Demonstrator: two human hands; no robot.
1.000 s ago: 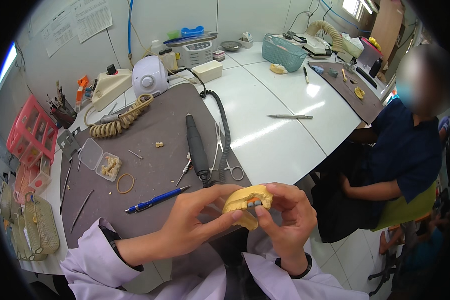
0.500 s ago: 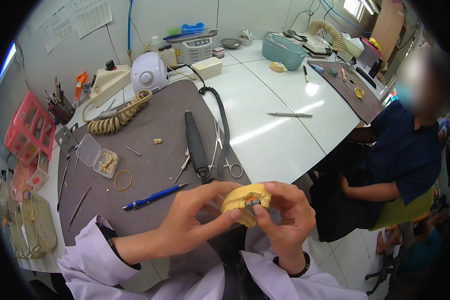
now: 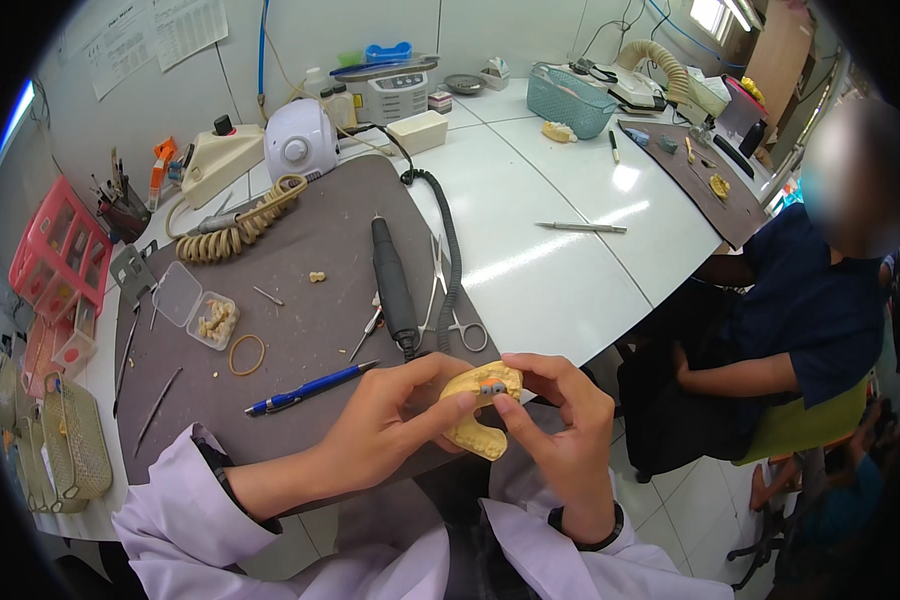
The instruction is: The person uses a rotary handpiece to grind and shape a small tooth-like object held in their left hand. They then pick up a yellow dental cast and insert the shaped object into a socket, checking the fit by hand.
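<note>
We note one yellow plaster dental cast (image 3: pixel 478 408), horseshoe-shaped, with a small grey-blue piece set on its upper ridge. It is lifted clear of the mat, tilted, at the near edge of the table, centre-right.

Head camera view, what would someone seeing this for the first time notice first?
Both hands, the left hand and right hand, hold a yellow dental cast at the lower centre, over the near edge of a grey work mat. On the mat lie a black handpiece and a blue pen. A seated person in a dark shirt is at the right.
</note>
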